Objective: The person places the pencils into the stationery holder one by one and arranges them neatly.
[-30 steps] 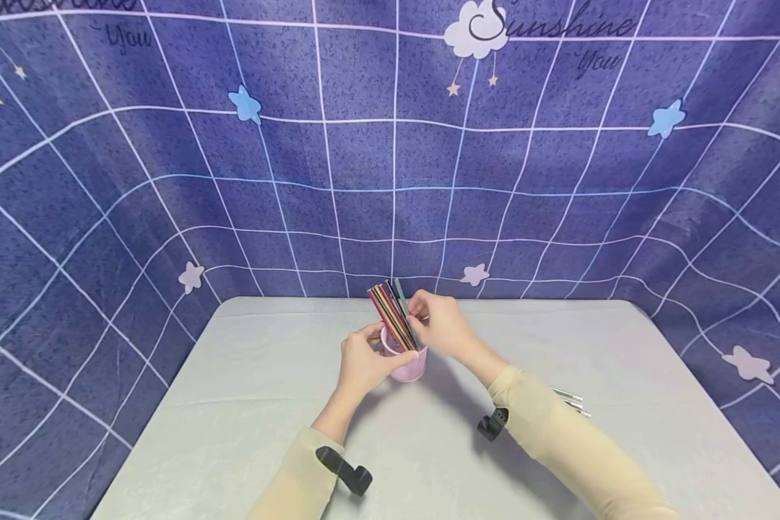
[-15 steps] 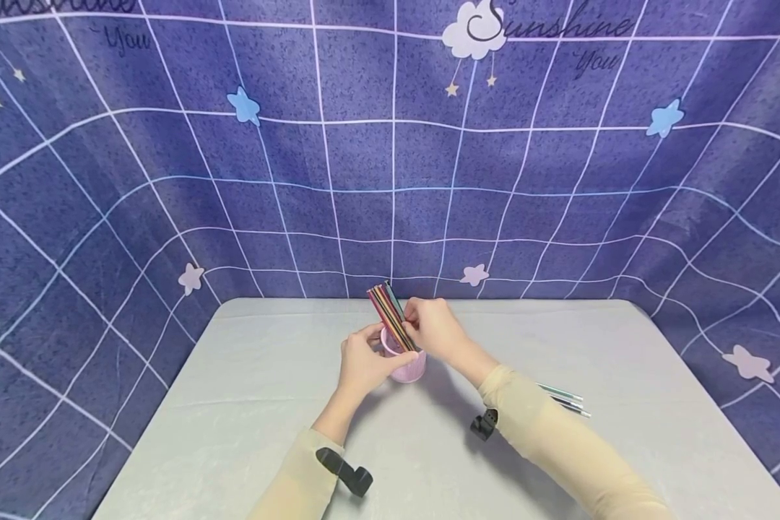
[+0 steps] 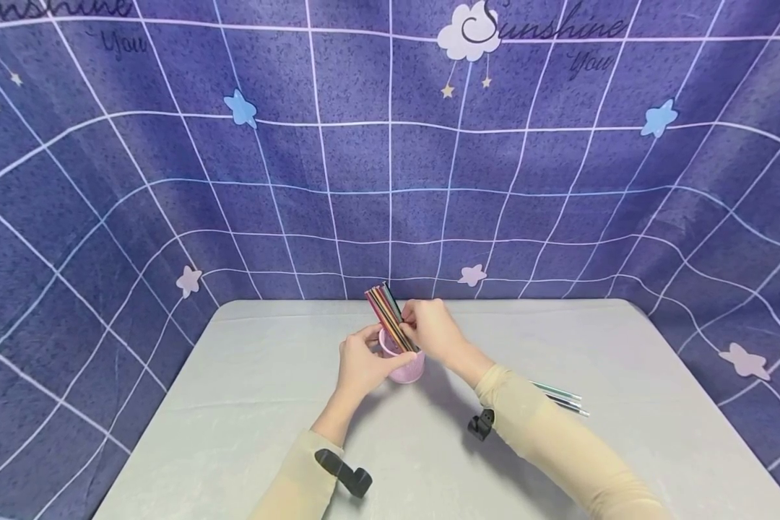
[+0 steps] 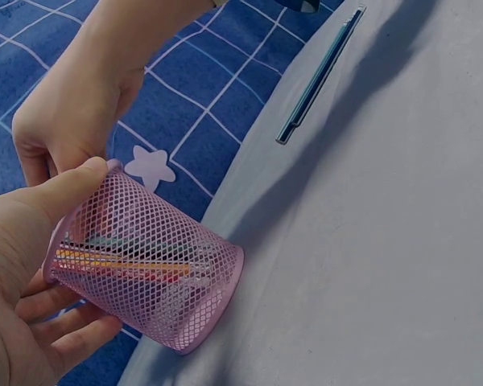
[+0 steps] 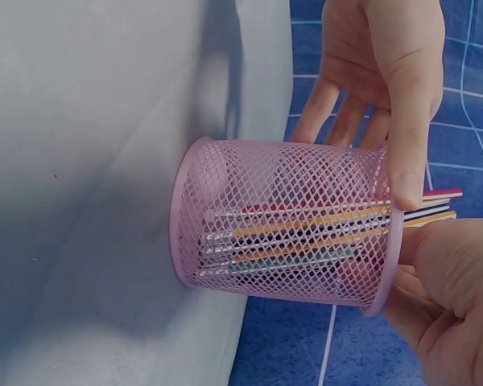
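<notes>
A pink mesh pencil cup [image 3: 408, 372] stands on the table with several coloured pencils [image 3: 383, 309] leaning left out of its mouth. My left hand [image 3: 362, 366] holds it at the rim, thumb over the near side and fingers round the far side. At the cup's right side, my right hand [image 3: 434, 332] pinches a teal pencil [image 3: 393, 302] beside the bunch, fingertips right at the rim. Through the mesh in the right wrist view, red, yellow and teal pencils [image 5: 306, 229] show inside, their pale ends near the base. The right fingers partly hide the teal pencil.
Several loose teal and dark pencils [image 3: 562, 399] lie on the white-covered table [image 3: 234, 404], right of the cup, partly behind the right sleeve [image 3: 526, 412]. A purple grid-patterned curtain [image 3: 364, 159] rises behind the table and at both sides.
My right hand has shifted slightly left and down, and the teal pencil has sunk lower among the others. The left hand keeps its hold on the cup. The right sleeve uncovers more loose pencils.
</notes>
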{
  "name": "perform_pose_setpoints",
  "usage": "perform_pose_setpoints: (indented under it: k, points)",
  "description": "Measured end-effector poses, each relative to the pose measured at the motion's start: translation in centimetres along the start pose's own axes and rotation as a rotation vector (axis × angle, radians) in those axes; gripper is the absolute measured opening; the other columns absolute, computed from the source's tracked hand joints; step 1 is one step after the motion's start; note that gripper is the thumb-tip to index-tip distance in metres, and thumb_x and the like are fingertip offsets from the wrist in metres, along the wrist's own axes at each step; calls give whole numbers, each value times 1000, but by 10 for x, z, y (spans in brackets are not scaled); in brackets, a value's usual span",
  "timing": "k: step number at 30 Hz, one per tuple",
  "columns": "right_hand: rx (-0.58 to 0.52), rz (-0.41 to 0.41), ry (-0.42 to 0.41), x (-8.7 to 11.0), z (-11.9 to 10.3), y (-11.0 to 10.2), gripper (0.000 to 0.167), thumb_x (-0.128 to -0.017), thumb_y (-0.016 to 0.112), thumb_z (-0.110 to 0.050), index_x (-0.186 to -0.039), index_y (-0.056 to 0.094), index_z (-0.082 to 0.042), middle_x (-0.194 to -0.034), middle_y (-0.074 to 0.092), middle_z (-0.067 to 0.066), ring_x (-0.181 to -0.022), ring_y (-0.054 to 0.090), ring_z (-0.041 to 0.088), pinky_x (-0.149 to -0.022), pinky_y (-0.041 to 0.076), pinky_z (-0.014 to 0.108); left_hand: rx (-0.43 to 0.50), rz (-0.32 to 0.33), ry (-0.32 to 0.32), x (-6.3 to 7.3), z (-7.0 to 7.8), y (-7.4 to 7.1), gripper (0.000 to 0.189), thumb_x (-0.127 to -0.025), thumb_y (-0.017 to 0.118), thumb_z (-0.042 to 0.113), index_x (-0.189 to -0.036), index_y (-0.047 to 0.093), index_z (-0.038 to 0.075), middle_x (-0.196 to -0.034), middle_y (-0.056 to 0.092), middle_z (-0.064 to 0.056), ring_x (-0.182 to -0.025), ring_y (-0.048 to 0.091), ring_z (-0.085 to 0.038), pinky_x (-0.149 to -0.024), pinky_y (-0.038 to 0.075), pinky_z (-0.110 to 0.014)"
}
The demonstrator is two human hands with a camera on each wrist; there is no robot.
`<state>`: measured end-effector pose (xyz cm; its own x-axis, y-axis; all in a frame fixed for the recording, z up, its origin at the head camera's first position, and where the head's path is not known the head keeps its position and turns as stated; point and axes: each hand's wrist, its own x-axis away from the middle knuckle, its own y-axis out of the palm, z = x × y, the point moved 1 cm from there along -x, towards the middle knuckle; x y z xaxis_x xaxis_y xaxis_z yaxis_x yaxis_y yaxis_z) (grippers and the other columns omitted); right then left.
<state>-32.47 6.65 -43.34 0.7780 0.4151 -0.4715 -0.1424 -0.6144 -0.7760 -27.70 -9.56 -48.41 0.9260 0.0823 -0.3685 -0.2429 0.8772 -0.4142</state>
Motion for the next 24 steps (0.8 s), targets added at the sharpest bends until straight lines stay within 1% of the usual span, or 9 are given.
perform_pose_setpoints:
  k: [3, 6, 8, 13, 15, 20, 24]
  points:
    - [-7, 5, -14, 1, -1, -3, 10, -87, 82, 0, -86, 72, 0, -83, 81, 12, -77, 80, 22, -70, 66, 27, 22, -1, 0, 0, 0, 1, 65, -64, 103, 36, -118, 80, 7, -109, 83, -10, -95, 82, -27, -78, 68, -36]
    - [-24, 14, -28, 2, -2, -11, 8, -87, 80, 0, -88, 73, 1, -84, 81, 12, -76, 80, 22, -69, 66, 27, 30, 1, 1, 0, -1, 0, 65, -64, 103, 35, -118, 80, 6, -109, 83, -11, -95, 82, -29, -79, 68, -39]
    - [-25, 24, -33, 2, -3, -20, 6, -87, 79, 0, -89, 73, 0, -84, 81, 12, -75, 79, 21, -69, 66, 28, 29, 7, 9, 0, -2, 1, 64, -65, 103, 35, -117, 80, 6, -108, 83, -12, -94, 82, -31, -79, 68, -41]
    - [26, 66, -50, 4, 3, -45, 6, -86, 77, -1, -91, 74, -2, -82, 80, 10, -71, 77, 19, -68, 66, 31, 24, 16, 15, -1, -3, 0, 64, -64, 103, 36, -115, 80, 6, -105, 83, -12, -93, 82, -31, -77, 68, -45]
    - [49, 71, -45, 6, 9, -55, 6, -87, 77, -2, -92, 74, -2, -83, 80, 10, -71, 77, 19, -68, 66, 32, 23, 14, 9, -1, -1, -1, 64, -63, 104, 35, -115, 80, 5, -105, 83, -12, -93, 82, -31, -76, 67, -43]
    - [74, 52, -3, 19, 34, -77, 6, -88, 76, -3, -94, 75, -1, -84, 80, 10, -72, 76, 20, -69, 66, 35, 26, 3, -7, 0, 0, -1, 65, -62, 104, 34, -115, 79, 5, -104, 83, -11, -91, 82, -28, -72, 66, -32]
    - [94, 31, 25, 37, 58, -90, 5, -89, 75, -2, -94, 74, -1, -82, 79, 10, -70, 75, 20, -68, 66, 37, 37, -6, -20, 2, 0, 0, 67, -62, 105, 33, -117, 78, 4, -106, 83, -12, -92, 82, -28, -74, 67, -33]
